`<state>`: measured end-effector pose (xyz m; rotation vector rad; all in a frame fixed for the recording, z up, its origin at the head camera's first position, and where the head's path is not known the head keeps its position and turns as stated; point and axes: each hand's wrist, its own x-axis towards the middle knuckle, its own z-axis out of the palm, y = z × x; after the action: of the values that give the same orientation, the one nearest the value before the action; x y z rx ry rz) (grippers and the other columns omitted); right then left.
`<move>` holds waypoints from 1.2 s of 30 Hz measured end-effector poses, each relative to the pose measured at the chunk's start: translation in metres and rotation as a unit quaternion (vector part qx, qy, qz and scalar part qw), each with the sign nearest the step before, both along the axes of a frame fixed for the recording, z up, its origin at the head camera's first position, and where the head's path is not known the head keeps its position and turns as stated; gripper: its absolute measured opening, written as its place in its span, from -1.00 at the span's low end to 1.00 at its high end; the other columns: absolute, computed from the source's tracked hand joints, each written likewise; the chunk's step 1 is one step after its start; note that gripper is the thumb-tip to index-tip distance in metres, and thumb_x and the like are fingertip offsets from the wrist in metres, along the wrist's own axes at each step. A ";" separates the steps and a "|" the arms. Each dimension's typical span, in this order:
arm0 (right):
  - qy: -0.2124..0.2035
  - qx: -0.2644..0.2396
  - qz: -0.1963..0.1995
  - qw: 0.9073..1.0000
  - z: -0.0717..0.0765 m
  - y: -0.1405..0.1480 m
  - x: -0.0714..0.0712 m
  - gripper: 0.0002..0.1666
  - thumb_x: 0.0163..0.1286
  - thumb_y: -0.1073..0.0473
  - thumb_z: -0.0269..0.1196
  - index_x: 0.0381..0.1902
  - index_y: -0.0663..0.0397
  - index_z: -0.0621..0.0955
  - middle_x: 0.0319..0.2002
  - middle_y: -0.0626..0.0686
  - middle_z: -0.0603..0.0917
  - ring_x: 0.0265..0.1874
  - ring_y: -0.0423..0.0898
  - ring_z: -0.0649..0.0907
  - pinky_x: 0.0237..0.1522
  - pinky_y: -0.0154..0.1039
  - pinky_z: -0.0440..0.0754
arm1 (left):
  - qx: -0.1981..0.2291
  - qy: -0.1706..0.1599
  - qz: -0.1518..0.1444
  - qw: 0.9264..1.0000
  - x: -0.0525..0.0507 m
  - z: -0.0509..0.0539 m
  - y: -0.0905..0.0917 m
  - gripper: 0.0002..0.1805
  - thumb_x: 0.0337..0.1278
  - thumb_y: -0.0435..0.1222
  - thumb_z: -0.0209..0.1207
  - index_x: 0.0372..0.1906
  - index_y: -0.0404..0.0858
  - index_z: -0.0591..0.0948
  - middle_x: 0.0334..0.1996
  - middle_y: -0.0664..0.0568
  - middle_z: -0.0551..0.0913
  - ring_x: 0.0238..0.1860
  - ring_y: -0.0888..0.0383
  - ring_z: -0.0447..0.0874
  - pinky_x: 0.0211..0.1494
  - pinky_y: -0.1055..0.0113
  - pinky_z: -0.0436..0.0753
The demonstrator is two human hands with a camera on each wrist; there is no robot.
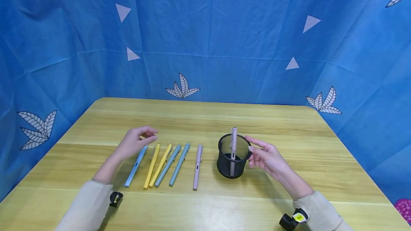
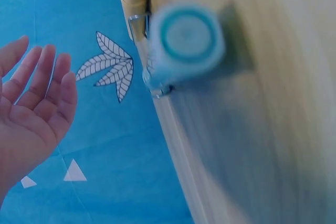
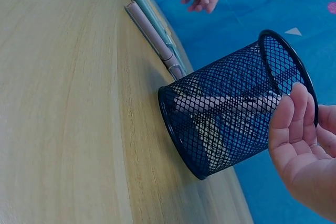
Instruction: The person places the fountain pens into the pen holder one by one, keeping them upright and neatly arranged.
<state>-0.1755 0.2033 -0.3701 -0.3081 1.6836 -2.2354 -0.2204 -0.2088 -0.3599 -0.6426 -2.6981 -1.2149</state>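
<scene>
In the head view my left hand [image 1: 136,142] hovers over the top end of a light blue pen [image 1: 136,167], fingers loosely bent and holding nothing; the left wrist view also shows this hand [image 2: 34,111] empty. To the right lie two yellow pens [image 1: 151,167], two teal pens [image 1: 179,165] and a lilac pen [image 1: 197,168]. Another lilac pen [image 1: 234,142] stands inside the black mesh holder [image 1: 229,168]. My right hand [image 1: 271,161] holds the holder's rim from the right; in the right wrist view its fingers [image 3: 299,108] rest along the mesh near the rim.
The wooden table [image 1: 205,209] carries the pens in a side-by-side row left of the holder. A blue cloth [image 1: 205,20] with leaf and triangle prints hangs behind and beside it. A pink dotted thing [image 1: 403,209] shows at the far right edge.
</scene>
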 end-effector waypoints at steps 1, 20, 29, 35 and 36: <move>0.000 0.000 0.000 1.000 0.000 0.000 0.000 -0.35 0.35 0.34 0.01 0.29 0.44 0.02 -0.59 0.04 0.52 -0.61 -0.19 0.54 -0.50 -0.36 0.55 | -0.001 0.000 0.000 1.000 0.000 0.000 -0.002 -0.77 0.14 -0.32 0.12 -0.14 -0.38 0.57 -0.36 -0.01 0.60 -0.32 0.09 0.52 -0.33 0.28 0.52; -0.015 -0.003 -0.003 1.000 -0.003 0.001 -0.002 -0.37 0.36 0.33 0.00 0.31 0.36 0.06 -0.58 0.03 0.53 -0.62 -0.19 0.54 -0.50 -0.36 0.54 | -0.029 -0.059 -0.043 0.997 0.003 -0.002 -0.030 -0.67 0.04 -0.42 0.17 -0.05 -0.47 0.51 -0.44 0.02 0.58 -0.38 0.11 0.51 -0.36 0.37 0.53; -0.026 0.002 -0.007 1.000 0.000 0.000 -0.003 -0.34 0.36 0.33 -0.02 0.33 0.36 -0.01 -0.58 0.01 0.52 -0.62 -0.19 0.53 -0.51 -0.36 0.54 | -0.037 -0.112 -0.083 0.990 0.002 -0.004 -0.041 -0.57 0.03 -0.38 0.19 0.02 -0.51 0.46 -0.46 -0.03 0.58 -0.44 0.10 0.51 -0.41 0.34 0.52; -0.026 -0.002 -0.004 1.000 -0.001 0.000 -0.003 -0.33 0.36 0.32 -0.01 0.33 0.36 0.00 -0.58 0.01 0.51 -0.62 -0.18 0.54 -0.51 -0.36 0.54 | -0.060 -0.147 -0.101 0.982 0.002 -0.004 -0.045 -0.50 0.05 -0.35 0.18 0.09 -0.53 0.39 -0.54 -0.06 0.54 -0.54 0.12 0.44 -0.54 0.40 0.42; -0.026 -0.002 -0.004 1.000 -0.002 0.000 -0.003 -0.33 0.36 0.32 -0.01 0.33 0.35 0.00 -0.58 0.01 0.51 -0.62 -0.18 0.54 -0.51 -0.35 0.54 | -0.062 -0.151 -0.103 0.981 0.002 -0.004 -0.045 -0.50 0.06 -0.36 0.17 0.09 -0.53 0.38 -0.56 -0.06 0.53 -0.56 0.11 0.43 -0.56 0.40 0.41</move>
<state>-0.1785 0.2032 -0.3717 -0.2417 1.6563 -2.2324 -0.2187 -0.2539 -0.3638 -0.8324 -3.0424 -1.2925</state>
